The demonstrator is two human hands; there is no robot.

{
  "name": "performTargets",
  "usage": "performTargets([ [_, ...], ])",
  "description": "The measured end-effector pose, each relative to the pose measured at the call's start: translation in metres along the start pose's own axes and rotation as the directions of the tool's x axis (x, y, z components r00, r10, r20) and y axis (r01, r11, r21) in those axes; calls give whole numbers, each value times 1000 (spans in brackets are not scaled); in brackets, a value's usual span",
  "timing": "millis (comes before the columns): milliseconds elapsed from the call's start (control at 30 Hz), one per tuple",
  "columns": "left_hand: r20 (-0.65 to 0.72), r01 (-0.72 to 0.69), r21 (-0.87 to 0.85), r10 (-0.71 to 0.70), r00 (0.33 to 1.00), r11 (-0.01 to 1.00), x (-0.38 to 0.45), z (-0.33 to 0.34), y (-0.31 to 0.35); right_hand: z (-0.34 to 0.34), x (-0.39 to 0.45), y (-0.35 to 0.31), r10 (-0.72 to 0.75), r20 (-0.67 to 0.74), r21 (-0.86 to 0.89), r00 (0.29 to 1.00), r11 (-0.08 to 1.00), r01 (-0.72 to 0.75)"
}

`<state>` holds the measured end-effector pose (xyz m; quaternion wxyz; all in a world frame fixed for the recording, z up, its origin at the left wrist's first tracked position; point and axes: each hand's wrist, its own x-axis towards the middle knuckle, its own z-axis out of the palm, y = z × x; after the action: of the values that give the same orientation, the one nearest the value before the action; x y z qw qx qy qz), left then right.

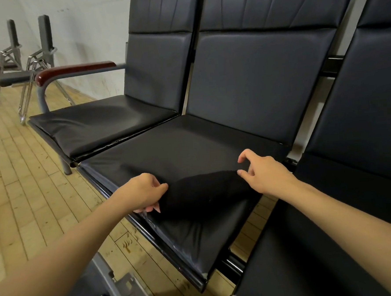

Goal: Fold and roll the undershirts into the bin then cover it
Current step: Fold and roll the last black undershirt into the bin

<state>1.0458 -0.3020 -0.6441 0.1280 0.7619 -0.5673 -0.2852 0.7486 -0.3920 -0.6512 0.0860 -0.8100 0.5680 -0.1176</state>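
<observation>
Head view is showing a black undershirt point(204, 190) lying as a partly rolled bundle on the middle seat point(167, 149) of a row of dark padded chairs, near that seat's front edge; going from the left of the bundle, a grey plastic bin point(121, 292) is sitting on the floor below and left of it, only partly in frame; the left hand point(142, 193) is curling its fingers round the bundle's left end, its grip pinching the cloth; the right hand point(263, 173) is pinching the bundle's right end between thumb and forefinger; the rolling step appears to be in hand, with the roll not yet tight; next, I judge, both hands need to finish the roll evenly, then carry it left and down into the bin.
</observation>
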Motion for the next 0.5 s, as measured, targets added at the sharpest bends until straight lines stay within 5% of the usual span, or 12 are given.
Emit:
performTargets([
  [133, -175, -64, 168, 94, 980, 984, 3, 4, -4, 0, -1, -2, -307, -214, -114, 927, 951, 289],
  [233, -389, -270, 310, 381, 839, 912, 2, 8, -9, -6, -2, -10, -502, -98, -38, 859, 865, 501],
  [300, -265, -472, 347, 568, 779, 810, -3, 15, -1, -2, -5, -21, -504, 128, -2, 854, 861, 508],
  [367, -46, -511, 442, 587, 808, 737, -4, 30, 8, 9, -8, -28, -448, 314, -113, 837, 858, 501],
  [500, 13, -503, 486, 570, 822, 715, 11, 42, 2, 9, -13, -35, -439, 313, -237, 843, 823, 516],
])
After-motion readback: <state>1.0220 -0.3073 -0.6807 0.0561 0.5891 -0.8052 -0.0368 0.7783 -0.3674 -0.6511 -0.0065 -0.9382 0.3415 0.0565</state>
